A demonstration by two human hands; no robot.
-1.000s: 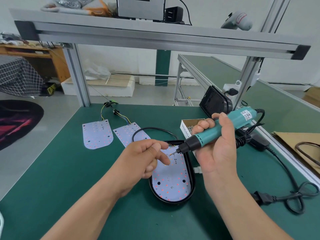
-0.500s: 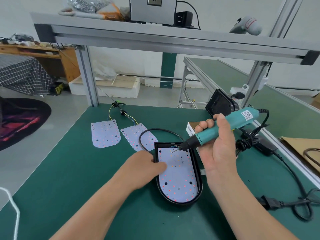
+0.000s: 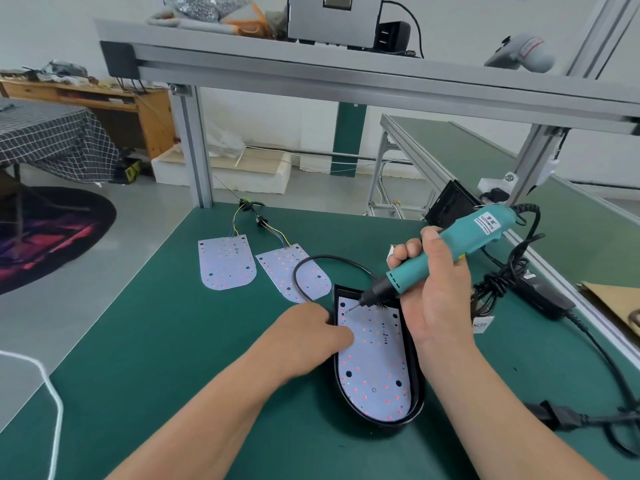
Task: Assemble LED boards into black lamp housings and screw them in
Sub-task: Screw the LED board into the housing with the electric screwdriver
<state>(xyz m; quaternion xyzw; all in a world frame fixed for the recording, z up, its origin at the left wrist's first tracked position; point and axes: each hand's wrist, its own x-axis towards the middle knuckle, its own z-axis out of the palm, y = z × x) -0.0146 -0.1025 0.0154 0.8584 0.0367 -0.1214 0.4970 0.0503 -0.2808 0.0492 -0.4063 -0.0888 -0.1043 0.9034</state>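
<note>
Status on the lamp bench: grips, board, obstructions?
Right grip holds teal screwdriver, bit at far-left corner of LED board. Left grip steadies board, seated in black housing. Black cable loops behind, clear of bit.

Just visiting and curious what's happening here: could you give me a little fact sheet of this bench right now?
Setting: green workbench
Workpiece: LED board lying inside black lamp housing
Right hand: grips teal electric screwdriver, bit tip at the board's far left corner
Left hand: rests on the housing's left edge; fingers mostly hidden
Waiting: two spare LED boards with wires, beyond the housing to the left
</note>
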